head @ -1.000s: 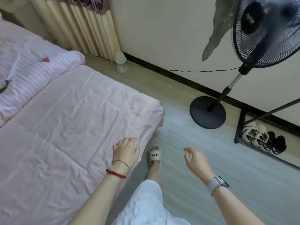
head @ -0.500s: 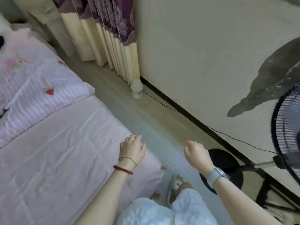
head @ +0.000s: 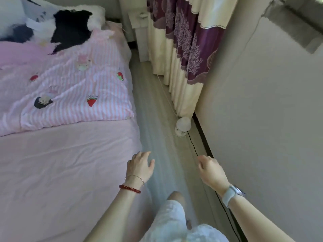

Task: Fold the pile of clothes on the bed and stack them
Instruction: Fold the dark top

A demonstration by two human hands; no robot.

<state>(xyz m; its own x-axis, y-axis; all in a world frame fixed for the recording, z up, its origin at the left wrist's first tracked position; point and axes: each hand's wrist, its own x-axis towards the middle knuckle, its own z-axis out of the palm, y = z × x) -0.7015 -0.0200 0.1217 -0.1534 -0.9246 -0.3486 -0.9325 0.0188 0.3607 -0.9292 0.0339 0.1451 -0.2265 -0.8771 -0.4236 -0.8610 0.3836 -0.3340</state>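
From the head view, your left hand (head: 139,167) and right hand (head: 210,171) both hang relaxed with a released grip, holding nothing, beside the bed (head: 61,172). The pile of clothes (head: 52,25) seems to lie at the bed's far end beyond the striped quilt (head: 73,95). Walk up alongside it and take one garment only.
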